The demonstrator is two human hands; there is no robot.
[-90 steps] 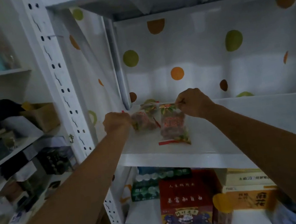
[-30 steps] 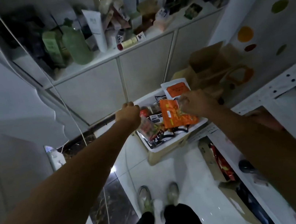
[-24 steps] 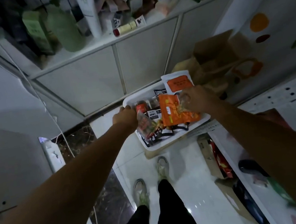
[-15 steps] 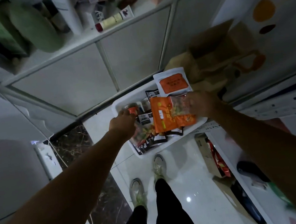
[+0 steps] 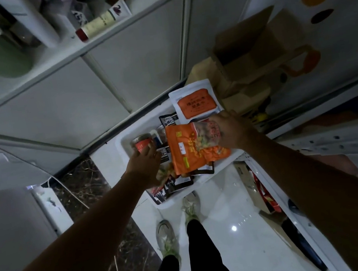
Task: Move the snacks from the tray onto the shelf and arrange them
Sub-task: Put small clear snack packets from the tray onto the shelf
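A white tray (image 5: 125, 141) sits on the floor in front of my feet, full of snacks. My right hand (image 5: 230, 131) grips the right end of an orange snack bag (image 5: 189, 147) that lies across the tray. My left hand (image 5: 145, 163) hovers over the tray's left side with fingers spread, its fingertips at a small jar with a red label (image 5: 141, 142). A white pouch with an orange panel (image 5: 196, 101) leans at the tray's far end. Dark packets (image 5: 176, 185) lie under the orange bag.
The white shelf unit's edge (image 5: 337, 142) runs along the right, with goods on its low tier (image 5: 265, 194). Cardboard boxes (image 5: 251, 52) stand behind the tray. A cabinet (image 5: 87, 88) with bottles on top fills the far side. My shoes (image 5: 165, 235) stand on glossy white tile.
I have turned from the shelf down to the tray. My right hand took hold of the orange bag; my left hand opened and shifted left toward the red-labelled jar.
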